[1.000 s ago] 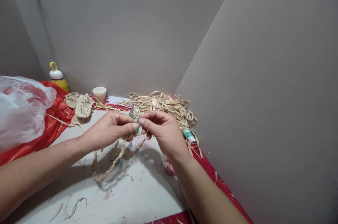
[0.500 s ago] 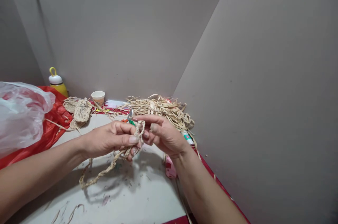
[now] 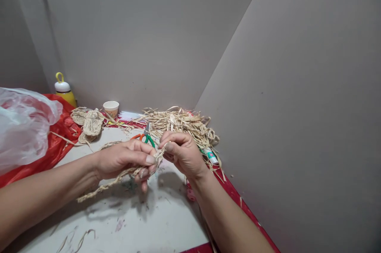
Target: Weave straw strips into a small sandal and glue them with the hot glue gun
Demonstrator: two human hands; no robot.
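A braided straw cord (image 3: 117,180) runs through my left hand (image 3: 127,157), whose thumb and fingers are closed on it. Its folded end sticks out to the right, where my right hand (image 3: 183,151) pinches the tip between thumb and fingers. One length of the braid hangs down to the left under my left wrist, and another stretch shows behind that forearm. Just beyond my hands lie scissors (image 3: 147,137) with orange and green handles. Part of the braid is hidden inside my left hand.
Loose straw strips (image 3: 178,122) are heaped at the back right, beside a glue stick (image 3: 212,156). Coiled straw pieces (image 3: 93,123), a paper cup (image 3: 111,108) and a yellow bottle (image 3: 65,92) stand at the back left. Plastic bags (image 3: 26,126) cover the left side; walls rise behind and right.
My right hand has gone from open fingers beside the braid's loop to pinching its end. The loop now looks flattened, and the hanging braid has swung left and up.
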